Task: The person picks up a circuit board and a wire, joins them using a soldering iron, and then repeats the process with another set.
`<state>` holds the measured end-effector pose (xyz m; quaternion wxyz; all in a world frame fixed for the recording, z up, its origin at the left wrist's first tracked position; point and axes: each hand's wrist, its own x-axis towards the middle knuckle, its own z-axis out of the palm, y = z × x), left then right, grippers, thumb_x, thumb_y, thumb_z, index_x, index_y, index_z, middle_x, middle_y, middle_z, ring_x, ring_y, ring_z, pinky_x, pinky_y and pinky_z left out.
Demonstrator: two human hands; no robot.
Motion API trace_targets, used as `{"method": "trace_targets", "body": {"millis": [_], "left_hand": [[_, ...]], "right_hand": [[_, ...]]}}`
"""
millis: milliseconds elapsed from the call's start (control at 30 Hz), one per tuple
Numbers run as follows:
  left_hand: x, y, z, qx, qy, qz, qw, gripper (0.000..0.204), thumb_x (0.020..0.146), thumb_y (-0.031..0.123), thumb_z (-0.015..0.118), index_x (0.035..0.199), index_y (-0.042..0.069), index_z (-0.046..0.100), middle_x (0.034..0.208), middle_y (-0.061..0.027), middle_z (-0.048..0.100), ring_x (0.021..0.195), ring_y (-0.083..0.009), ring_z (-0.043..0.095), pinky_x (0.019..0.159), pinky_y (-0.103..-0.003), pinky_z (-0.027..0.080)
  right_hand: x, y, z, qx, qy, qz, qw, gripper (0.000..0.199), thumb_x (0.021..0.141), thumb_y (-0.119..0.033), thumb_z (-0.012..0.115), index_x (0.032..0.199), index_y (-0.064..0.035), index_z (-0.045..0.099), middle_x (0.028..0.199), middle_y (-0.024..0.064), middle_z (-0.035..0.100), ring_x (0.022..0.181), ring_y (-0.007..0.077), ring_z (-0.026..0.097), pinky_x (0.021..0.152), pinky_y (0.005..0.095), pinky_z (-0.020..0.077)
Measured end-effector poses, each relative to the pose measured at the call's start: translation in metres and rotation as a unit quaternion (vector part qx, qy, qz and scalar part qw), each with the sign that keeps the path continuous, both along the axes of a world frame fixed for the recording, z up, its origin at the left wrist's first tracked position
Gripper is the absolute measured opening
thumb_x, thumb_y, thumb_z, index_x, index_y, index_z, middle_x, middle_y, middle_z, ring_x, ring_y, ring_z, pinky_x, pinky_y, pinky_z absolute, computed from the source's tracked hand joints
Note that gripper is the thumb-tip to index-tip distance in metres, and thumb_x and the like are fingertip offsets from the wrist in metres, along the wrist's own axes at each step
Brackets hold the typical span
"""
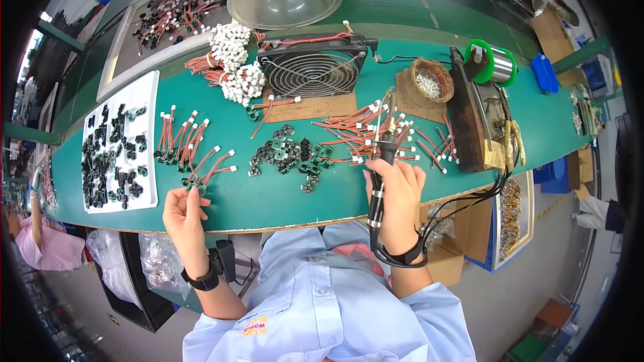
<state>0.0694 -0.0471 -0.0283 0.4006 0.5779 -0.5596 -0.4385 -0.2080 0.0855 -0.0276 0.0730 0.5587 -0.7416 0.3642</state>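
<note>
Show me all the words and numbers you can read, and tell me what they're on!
Light blue shirt: small red and yellow lettering on its chest; I don't copy out printed words.
Soldering iron, fan and green-rimmed spool: I can't make out any writing on these.
Anything else is too small or blurred to read.

Light-blue buttoned shirt (302, 325), red-yellow chest emblem (255, 326), black wristbands (203, 281)

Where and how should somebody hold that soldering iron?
Probably by the soldering iron's thick dark handle, from the near right side, where the right hand holds it: the slim metal tip, perhaps hot, points away from the person.
</note>
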Motion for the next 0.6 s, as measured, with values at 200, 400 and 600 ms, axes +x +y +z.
{"method": "trace_targets", "body": {"millis": [200,400,600], "left_hand": [[-0.012,0.004,0.007,-0.059,-0.067,0.027,0.996,0.024,0.087,0.008,0.057,0.108,0.000,0.049,0.073,-0.0033,0.060,0.057,-0.0035,0.045,0.052,-0.019,0.036],[-0.038,0.042,0.029,-0.152,-0.069,-0.149,0.975,0.033,0.080,0.001,0.060,0.112,0.001,0.051,0.088,-0.0065,0.059,0.068,-0.0097,0.053,0.064,-0.025,0.044],[-0.096,0.059,0.048,-0.149,-0.033,-0.350,0.924,0.022,0.073,0.000,0.066,0.093,0.000,0.057,0.082,-0.0103,0.059,0.069,-0.0223,0.058,0.064,-0.030,0.047]], "right_hand": [[-0.006,-0.007,-0.006,-0.038,0.030,0.002,0.999,0.032,0.066,0.005,0.070,0.093,-0.0082,0.057,0.073,0.0058,0.058,0.068,0.0209,0.056,0.073,0.0337,0.0409],[0.012,0.000,-0.016,-0.155,-0.241,0.055,0.957,0.029,0.072,-0.004,0.063,0.100,-0.0077,0.055,0.086,0.0087,0.062,0.070,0.0189,0.058,0.064,0.0294,0.0456],[0.024,0.016,0.025,-0.055,-0.279,0.228,0.931,0.033,0.070,0.005,0.067,0.096,-0.0069,0.052,0.088,0.0143,0.064,0.066,0.0216,0.063,0.056,0.0263,0.0505]]}}
